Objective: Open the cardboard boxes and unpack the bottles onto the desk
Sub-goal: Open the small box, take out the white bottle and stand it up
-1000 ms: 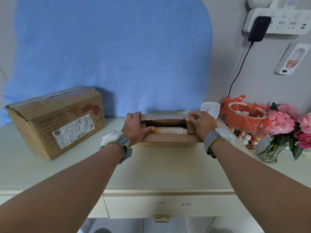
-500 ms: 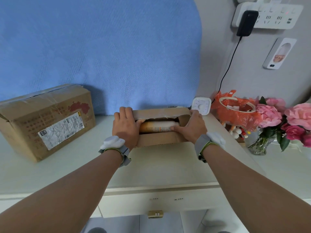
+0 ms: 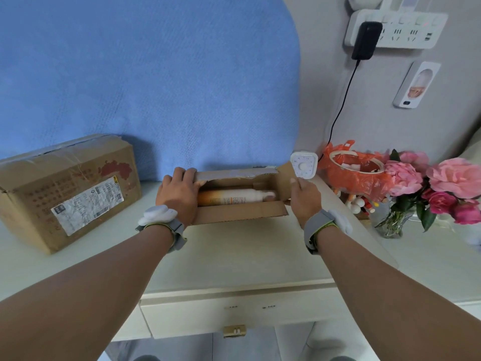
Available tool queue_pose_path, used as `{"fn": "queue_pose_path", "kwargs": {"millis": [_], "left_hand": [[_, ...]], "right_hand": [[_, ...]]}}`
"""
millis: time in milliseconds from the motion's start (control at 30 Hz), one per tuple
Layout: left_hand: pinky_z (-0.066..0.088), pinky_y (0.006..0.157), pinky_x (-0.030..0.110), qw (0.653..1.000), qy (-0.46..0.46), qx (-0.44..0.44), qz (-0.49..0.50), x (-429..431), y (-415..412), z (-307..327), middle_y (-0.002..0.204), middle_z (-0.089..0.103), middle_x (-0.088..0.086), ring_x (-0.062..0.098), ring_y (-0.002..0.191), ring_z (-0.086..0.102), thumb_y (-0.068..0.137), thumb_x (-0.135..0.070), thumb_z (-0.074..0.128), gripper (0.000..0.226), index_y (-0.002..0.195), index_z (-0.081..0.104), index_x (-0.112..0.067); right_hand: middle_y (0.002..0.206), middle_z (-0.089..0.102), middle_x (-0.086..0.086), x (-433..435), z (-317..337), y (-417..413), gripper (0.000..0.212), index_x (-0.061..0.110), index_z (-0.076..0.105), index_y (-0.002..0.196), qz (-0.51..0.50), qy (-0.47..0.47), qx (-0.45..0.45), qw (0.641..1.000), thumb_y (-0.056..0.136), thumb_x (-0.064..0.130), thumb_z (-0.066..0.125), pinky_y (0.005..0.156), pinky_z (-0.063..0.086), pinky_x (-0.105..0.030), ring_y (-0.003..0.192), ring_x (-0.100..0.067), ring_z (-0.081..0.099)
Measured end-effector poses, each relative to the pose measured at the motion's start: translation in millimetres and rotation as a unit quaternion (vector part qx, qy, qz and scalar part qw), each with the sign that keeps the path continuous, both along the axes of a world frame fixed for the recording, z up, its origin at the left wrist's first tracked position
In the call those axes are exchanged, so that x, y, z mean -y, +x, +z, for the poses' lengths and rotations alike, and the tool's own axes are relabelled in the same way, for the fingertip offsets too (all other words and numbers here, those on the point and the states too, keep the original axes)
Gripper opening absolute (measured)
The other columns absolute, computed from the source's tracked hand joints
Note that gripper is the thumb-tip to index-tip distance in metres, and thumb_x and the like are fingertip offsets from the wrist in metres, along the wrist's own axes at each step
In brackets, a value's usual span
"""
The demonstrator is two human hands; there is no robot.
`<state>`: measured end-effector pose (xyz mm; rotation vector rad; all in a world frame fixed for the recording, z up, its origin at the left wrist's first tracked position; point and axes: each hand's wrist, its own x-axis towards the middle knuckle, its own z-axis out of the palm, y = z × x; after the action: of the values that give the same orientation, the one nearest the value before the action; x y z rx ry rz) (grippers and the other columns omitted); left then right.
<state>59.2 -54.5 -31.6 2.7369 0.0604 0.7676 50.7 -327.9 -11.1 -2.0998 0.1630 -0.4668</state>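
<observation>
Left hand (image 3: 178, 195) — fingers curled over the small box (image 3: 239, 213) left end, hiding the bottle (image 3: 234, 197) base. Right hand (image 3: 304, 198) pinches the right end flap, fingertips hidden. Bottle lies inside, sideways. Large box (image 3: 65, 191) — taped, left on table (image 3: 234, 256).

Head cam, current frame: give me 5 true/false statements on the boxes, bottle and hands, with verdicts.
1. The bottle lies on its side inside the small box. True.
2. The big box on the left is open. False: its top is closed and taped.
3. The right hand holds the bottle. False: it grips the small box's right end flap and does not touch the bottle.
4. A white timer stands behind the small box's right end. True.
5. The left hand grips the small box's left end. True.
</observation>
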Motion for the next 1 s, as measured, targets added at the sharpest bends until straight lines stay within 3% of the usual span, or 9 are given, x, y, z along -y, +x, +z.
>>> {"fn": "queue_pose_path", "kwargs": {"millis": [133, 233, 300, 433, 567, 700, 767, 867, 1000], "left_hand": [[0.042, 0.088, 0.043, 1.000, -0.006, 0.004, 0.002, 1, -3, -1, 0.125, 0.045, 0.001, 0.031, 0.103, 0.045, 0.099, -0.047, 0.033, 0.035, 0.129, 0.041, -0.030], [0.040, 0.090, 0.042, 1.000, -0.013, 0.005, 0.010, 4, -6, -1, 0.123, 0.044, 0.002, 0.031, 0.103, 0.044, 0.099, -0.048, 0.034, 0.036, 0.127, 0.042, -0.028], [0.040, 0.091, 0.042, 0.999, -0.012, 0.031, 0.016, 8, -11, -2, 0.123, 0.045, 0.004, 0.031, 0.104, 0.044, 0.098, -0.047, 0.038, 0.037, 0.126, 0.044, -0.025], [0.036, 0.102, 0.044, 0.998, -0.001, 0.060, 0.012, 15, -17, -5, 0.132, 0.047, 0.005, 0.034, 0.122, 0.040, 0.097, -0.039, 0.045, 0.040, 0.129, 0.046, -0.016], [0.033, 0.107, 0.044, 0.999, -0.004, 0.053, 0.004, 14, -16, -4, 0.138, 0.046, 0.004, 0.034, 0.128, 0.036, 0.099, -0.035, 0.044, 0.039, 0.132, 0.044, -0.015], [0.033, 0.106, 0.043, 0.999, 0.002, 0.042, -0.003, 10, -14, -3, 0.139, 0.045, 0.003, 0.033, 0.129, 0.035, 0.099, -0.035, 0.042, 0.038, 0.133, 0.043, -0.017], [0.033, 0.105, 0.042, 0.999, 0.002, 0.039, -0.006, 10, -13, -2, 0.139, 0.045, 0.002, 0.033, 0.129, 0.035, 0.100, -0.035, 0.042, 0.038, 0.133, 0.043, -0.018], [0.034, 0.105, 0.041, 0.999, -0.004, 0.030, -0.010, 10, -12, -2, 0.139, 0.045, 0.001, 0.032, 0.128, 0.034, 0.100, -0.035, 0.041, 0.038, 0.133, 0.042, -0.018], [0.036, 0.103, 0.039, 0.999, -0.027, 0.006, -0.017, 9, -8, 0, 0.139, 0.044, 0.001, 0.032, 0.128, 0.033, 0.101, -0.038, 0.039, 0.039, 0.134, 0.042, -0.018]], "right_hand": [[0.106, 0.065, -0.020, 3, -8, 1, 0.024, 0.003, 0.057, 0.109, -0.018, 0.044, -0.007, 0.999, 0.097, 0.023, 0.049, 0.088, 0.049, -0.043, 0.100, -0.037, 0.060], [0.102, 0.062, -0.012, 2, -10, -2, 0.041, 0.013, 0.046, 0.113, -0.040, 0.054, 0.025, 0.997, 0.081, 0.020, 0.072, 0.085, 0.050, -0.044, 0.096, -0.032, 0.061], [0.101, 0.057, -0.007, 5, -10, -4, 0.044, 0.017, 0.049, 0.105, -0.076, -0.069, 0.081, 0.991, 0.072, 0.017, 0.078, 0.081, 0.045, -0.037, 0.096, -0.027, 0.053], [0.097, 0.055, -0.007, 5, -5, -12, 0.020, 0.016, 0.065, 0.084, -0.015, -0.286, 0.180, 0.941, 0.072, 0.000, 0.068, 0.074, 0.040, -0.030, 0.092, -0.027, 0.048], [0.096, 0.060, -0.012, 8, -2, -18, 0.026, 0.009, 0.068, 0.088, -0.025, -0.410, 0.245, 0.878, 0.067, -0.006, 0.064, 0.073, 0.046, -0.040, 0.088, -0.034, 0.052], [0.094, 0.067, -0.012, 1, -3, -19, 0.025, 0.004, 0.070, 0.092, 0.107, -0.470, 0.318, 0.817, 0.075, -0.007, 0.055, 0.079, 0.050, -0.040, 0.088, -0.032, 0.060], [0.094, 0.067, -0.013, -1, -7, -16, 0.025, 0.002, 0.070, 0.091, 0.126, -0.435, 0.284, 0.845, 0.076, -0.008, 0.053, 0.081, 0.051, -0.039, 0.088, -0.033, 0.061], [0.106, 0.066, -0.010, 5, -11, -10, 0.027, 0.005, 0.070, 0.102, 0.092, -0.278, 0.195, 0.936, 0.079, -0.004, 0.059, 0.087, 0.043, -0.028, 0.100, -0.028, 0.058], [0.112, 0.065, -0.010, 6, -6, -6, 0.036, 0.008, 0.068, 0.114, 0.151, -0.195, 0.129, 0.961, 0.082, -0.004, 0.058, 0.091, 0.046, -0.025, 0.100, -0.023, 0.061]]}}
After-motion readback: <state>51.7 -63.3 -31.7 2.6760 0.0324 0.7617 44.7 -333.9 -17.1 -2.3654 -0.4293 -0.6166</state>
